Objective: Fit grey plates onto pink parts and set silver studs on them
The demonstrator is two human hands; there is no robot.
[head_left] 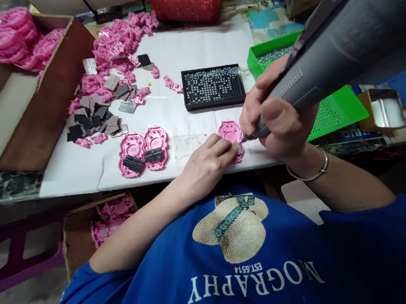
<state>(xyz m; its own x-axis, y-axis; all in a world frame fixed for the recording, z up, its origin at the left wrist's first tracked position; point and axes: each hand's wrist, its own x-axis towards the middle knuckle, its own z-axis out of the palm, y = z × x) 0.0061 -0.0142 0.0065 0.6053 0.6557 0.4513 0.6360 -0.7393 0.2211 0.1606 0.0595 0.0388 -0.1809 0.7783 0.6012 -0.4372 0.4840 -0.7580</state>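
Note:
My right hand [273, 113] is wrapped round a grey electric screwdriver [326, 62], its tip pointing down and left. That tip meets a pink plastic casing [230, 130] near the table's front edge. On the casing's lower part lies a small grey plate [238, 148]. My left hand [211, 163] presses its fingertips on the casing and plate from the left, fingers bent together. Farther left lie two more pink casings [132, 143], side by side, each with a black plate [153, 155] across its lower half.
A black screw tray [215, 103] stands behind the casing. Green trays [352, 107] with screws are at right. Pink parts [117, 41] and dark plates [91, 121] are heaped at left beside a brown box [41, 104]. A red basket [184, 6] stands at the back.

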